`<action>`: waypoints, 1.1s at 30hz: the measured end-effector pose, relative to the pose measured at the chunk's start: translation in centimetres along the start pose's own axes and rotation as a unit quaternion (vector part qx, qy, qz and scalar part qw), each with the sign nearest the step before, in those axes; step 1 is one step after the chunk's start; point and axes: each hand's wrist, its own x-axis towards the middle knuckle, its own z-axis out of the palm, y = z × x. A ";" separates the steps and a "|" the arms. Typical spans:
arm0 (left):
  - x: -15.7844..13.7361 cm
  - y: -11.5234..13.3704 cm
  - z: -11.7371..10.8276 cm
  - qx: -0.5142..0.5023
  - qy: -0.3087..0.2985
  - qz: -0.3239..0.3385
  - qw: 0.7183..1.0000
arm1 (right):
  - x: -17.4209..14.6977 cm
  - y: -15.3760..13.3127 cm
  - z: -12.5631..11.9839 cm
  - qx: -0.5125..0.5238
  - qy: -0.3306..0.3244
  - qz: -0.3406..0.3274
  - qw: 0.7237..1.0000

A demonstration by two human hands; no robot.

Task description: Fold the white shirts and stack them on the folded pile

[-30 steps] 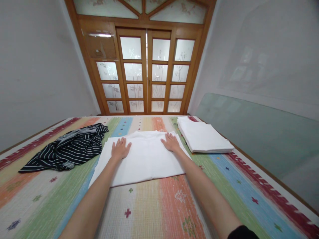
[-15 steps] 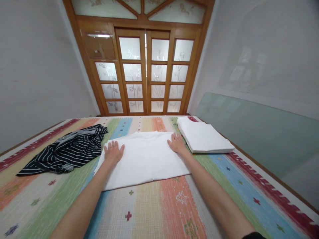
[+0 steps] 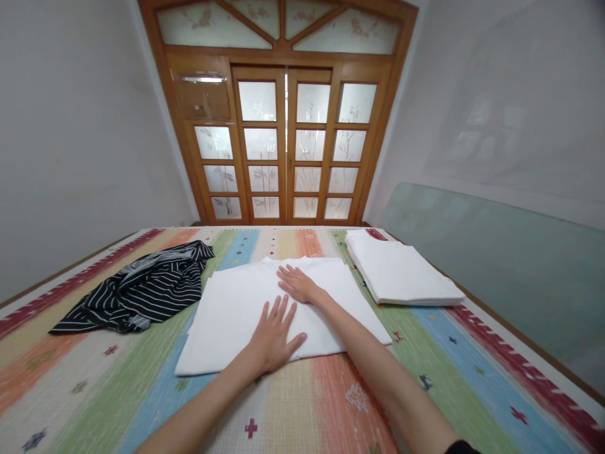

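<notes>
A white folded garment (image 3: 227, 315) lies flat in front of me, its near edge toward my body. My left hand (image 3: 274, 337) rests on its near middle part, fingers spread and palm down. Farther up, near the centre of the far edge, my right hand (image 3: 297, 284) lies flat on the same cloth with fingers stretched out. Neither hand grips anything. To the right is a stack of folded white cloth (image 3: 401, 268), apart from both hands. A crumpled black garment with white stripes (image 3: 142, 287) lies to the left.
Everything lies on a bed with a colourful striped cover (image 3: 283, 416). A pale green headboard-like panel (image 3: 496, 252) runs along the right wall. Beyond the far edge stand wooden sliding doors (image 3: 286, 145) with frosted panes.
Both hands have moved inward from the garment's left and right sides to its middle. The left hand has also come nearer to me. The view has shifted slightly.
</notes>
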 end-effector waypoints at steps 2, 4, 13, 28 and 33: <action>-1.0 0.3 -0.3 -0.001 0.010 0.016 1.000 | 0.8 0.1 -0.1 0.000 -0.008 0.035 0.999; -1.7 0.6 -0.6 -0.003 0.017 0.027 1.000 | 1.3 0.2 -0.3 0.000 -0.011 0.060 0.998; -2.0 -0.1 -1.7 -0.042 -0.024 -0.016 0.999 | 0.2 0.1 -0.8 -0.007 -0.014 0.196 0.981; -6.3 -6.3 -3.8 0.019 -0.048 -0.162 0.985 | -7.1 6.3 -2.7 -0.069 -0.029 0.320 0.945; -6.4 -6.8 -3.3 0.017 -0.036 -0.148 0.988 | -8.2 5.9 -2.6 -0.073 -0.030 0.288 0.954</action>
